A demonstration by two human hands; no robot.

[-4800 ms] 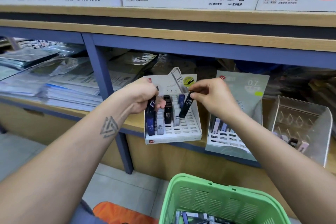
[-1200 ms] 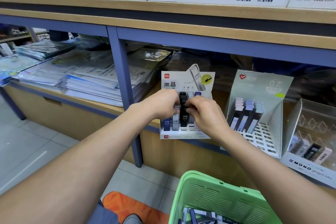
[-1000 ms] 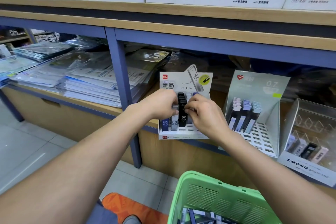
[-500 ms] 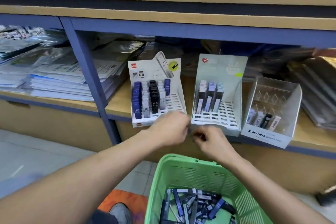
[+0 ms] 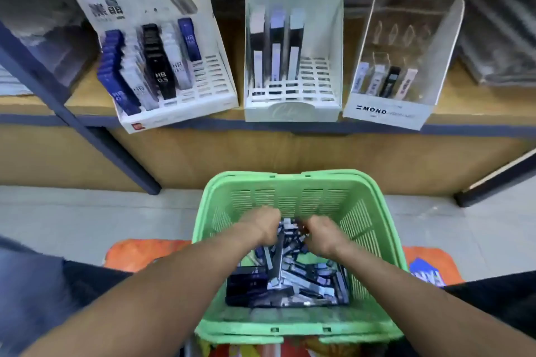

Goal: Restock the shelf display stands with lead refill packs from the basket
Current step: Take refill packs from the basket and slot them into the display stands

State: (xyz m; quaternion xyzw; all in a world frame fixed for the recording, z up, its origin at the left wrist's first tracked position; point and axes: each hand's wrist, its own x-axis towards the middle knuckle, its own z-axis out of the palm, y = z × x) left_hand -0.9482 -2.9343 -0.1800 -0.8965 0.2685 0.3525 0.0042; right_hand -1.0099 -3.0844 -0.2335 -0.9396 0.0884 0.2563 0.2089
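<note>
A green basket [image 5: 290, 178] stands on the floor below me with several lead refill packs [image 5: 293, 278] heaped in it. Both my hands are down inside it at the far end of the heap. My left hand [image 5: 262, 224] and my right hand [image 5: 319, 230] show their backs with fingers curled down among the packs; motion blur hides what they hold. On the shelf above stand three display stands: a white one [image 5: 174, 120] with blue, grey and black packs, a middle white one [image 5: 290, 113], and a clear MONO one [image 5: 385, 113].
A blue shelf post [image 5: 95, 139] slants down to the floor left of the basket. An orange mat [image 5: 136, 252] lies under the basket on pale floor tiles. Wrapped paper stacks [image 5: 499, 38] fill the shelf to the right of the stands.
Both hands left the left display stand and dropped into the basket. My view tilted down, so the basket now fills the lower frame.
</note>
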